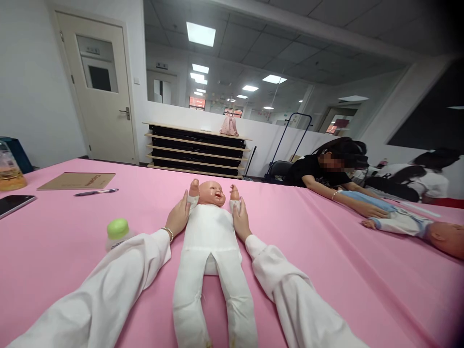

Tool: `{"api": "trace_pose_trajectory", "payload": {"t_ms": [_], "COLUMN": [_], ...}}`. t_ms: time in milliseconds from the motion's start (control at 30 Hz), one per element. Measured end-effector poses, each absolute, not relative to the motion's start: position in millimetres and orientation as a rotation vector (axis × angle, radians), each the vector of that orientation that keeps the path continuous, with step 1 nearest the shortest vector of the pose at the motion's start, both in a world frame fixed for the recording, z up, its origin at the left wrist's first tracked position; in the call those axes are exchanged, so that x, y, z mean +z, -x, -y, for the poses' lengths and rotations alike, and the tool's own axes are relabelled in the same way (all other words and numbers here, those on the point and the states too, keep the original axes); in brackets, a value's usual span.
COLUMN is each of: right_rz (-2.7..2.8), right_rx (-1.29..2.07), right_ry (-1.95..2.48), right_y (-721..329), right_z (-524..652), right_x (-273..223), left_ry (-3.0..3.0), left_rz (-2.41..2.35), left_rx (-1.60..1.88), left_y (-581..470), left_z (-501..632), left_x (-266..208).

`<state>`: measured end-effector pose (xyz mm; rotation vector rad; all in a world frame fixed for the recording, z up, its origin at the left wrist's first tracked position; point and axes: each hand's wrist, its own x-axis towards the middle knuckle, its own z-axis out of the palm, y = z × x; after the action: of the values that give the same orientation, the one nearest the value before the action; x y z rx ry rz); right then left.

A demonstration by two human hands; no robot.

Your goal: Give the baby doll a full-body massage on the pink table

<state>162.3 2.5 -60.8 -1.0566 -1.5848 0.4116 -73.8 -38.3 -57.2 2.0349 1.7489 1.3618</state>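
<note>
A baby doll with a white cloth body lies on its back on the pink tabletop, its head away from me and its legs toward me. Both of its arms are bent upward beside the head. My left hand, with a beaded bracelet at the wrist, grips the doll's arm on the left side. On the other side my right hand is closed around the doll's other arm, thumb toward the torso. Some of my fingers are hidden behind the doll's arms.
Left on the pink cloth are a green-capped bottle, a pen, a brown notebook, a phone and a drink bottle. At right, another person leans over a second doll.
</note>
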Motion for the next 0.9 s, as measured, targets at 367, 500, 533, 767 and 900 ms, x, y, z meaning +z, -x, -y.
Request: {"api": "trace_pose_trajectory", "payload": {"t_ms": [367,500,533,767,900], "right_rz": [1.516,1.462,1.446,1.615,1.953], "right_rx": [0.537,0.504,0.455,0.185,0.151], "right_ry": [1.24,1.188,1.176,1.014,0.85], "right_y": [-167.3,-164.9,-163.7,-167.3,-202.8], "right_z": [-35.3,-26.2,-22.1,18.0,45.8], "right_x": [-77.7,-71.6,-69.6,-65.9,-66.3], "left_ry": [-1.765,-1.73,-1.719,-1.791,-1.892], "left_rz": [-2.014,-1.929,-1.918,-1.754,-1.695], "left_rx": [1.035,1.129,1.168,1.412,1.266], "left_y": [89.7,90.3,89.7,95.2,111.7], "left_z": [10.9,12.4,14.0,46.7,78.5], "left_x": [-61.4,-62.8,-62.8,-61.6,-66.7]}}
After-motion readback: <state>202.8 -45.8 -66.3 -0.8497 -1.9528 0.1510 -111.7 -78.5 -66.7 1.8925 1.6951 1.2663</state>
